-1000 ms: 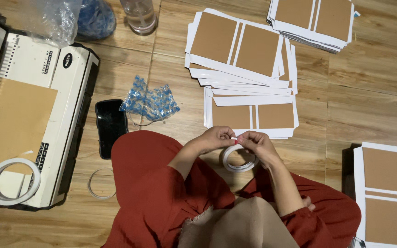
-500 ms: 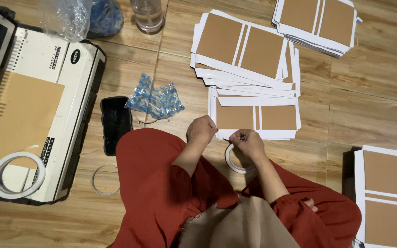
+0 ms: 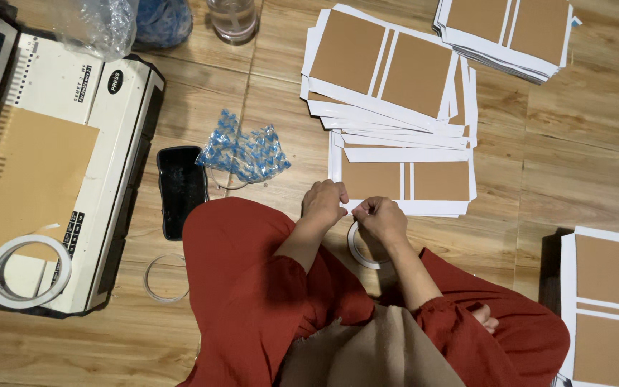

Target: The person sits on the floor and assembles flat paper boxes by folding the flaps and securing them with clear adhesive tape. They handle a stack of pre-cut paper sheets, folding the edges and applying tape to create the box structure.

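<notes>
Pinching the tape's free end against the near edge of a brown-and-white cover sheet [image 3: 404, 180] on the floor, the left hand [image 3: 324, 203] anchors it while the right hand [image 3: 381, 218] grips the tape roll [image 3: 358, 247] just beside, fingers closed.

White binding machine [image 3: 102, 143] with a tan sheet [image 3: 30, 179] and white tape roll [image 3: 26, 271] on it, beside a black phone [image 3: 180, 188], a blue-patterned plastic wrapper [image 3: 241, 150], a clear ring [image 3: 162, 278] and a glass jar [image 3: 232, 18], all on the wooden floor [image 3: 574, 165].
</notes>
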